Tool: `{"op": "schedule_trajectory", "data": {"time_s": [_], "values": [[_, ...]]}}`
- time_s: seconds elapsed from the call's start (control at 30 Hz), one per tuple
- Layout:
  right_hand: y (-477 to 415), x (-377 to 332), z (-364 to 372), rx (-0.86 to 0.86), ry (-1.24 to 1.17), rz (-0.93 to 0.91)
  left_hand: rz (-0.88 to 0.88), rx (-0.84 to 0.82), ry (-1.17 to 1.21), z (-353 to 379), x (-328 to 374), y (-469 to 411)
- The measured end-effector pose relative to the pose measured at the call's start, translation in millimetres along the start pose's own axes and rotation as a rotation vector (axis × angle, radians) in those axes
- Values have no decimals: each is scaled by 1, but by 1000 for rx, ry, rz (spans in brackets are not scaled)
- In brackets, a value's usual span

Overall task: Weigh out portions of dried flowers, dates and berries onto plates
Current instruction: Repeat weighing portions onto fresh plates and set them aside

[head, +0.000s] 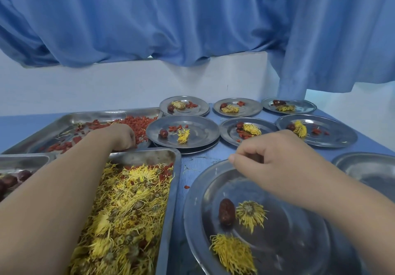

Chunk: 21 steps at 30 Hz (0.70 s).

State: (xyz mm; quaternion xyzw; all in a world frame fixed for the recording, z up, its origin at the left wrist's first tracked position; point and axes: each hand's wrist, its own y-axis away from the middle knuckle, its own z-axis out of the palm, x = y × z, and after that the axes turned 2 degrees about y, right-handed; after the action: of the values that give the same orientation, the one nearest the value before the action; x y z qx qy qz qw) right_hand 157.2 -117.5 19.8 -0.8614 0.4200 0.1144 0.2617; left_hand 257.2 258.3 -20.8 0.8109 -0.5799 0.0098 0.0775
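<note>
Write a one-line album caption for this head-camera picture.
Left hand reaches into the berry tray while the right hand hovers over a plate holding one date and two dried flowers.

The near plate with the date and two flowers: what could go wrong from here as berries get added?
1. The left hand must carry berries from the berry tray across the flower tray; some may drop in, and red bits already lie among the flowers.
2. A loose berry already sits on the table, so more could spill.
3. The near plate holds two flowers while the far plates show one each, so portions may be uneven.
</note>
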Motion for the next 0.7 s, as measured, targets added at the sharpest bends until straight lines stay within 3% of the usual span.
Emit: {"op": "schedule_trajectory", "data": {"time_s": [0.37, 0.5, 0.7], "values": [[0, 3, -4, 9, 22, 13, 1, 137, 158, -10, -17, 7], [0, 2, -3, 8, 29, 13, 41, 242, 57, -8, -20, 13], [0, 3, 0, 2, 51, -8, 25, 299, 207, -5, -21, 22]]}}
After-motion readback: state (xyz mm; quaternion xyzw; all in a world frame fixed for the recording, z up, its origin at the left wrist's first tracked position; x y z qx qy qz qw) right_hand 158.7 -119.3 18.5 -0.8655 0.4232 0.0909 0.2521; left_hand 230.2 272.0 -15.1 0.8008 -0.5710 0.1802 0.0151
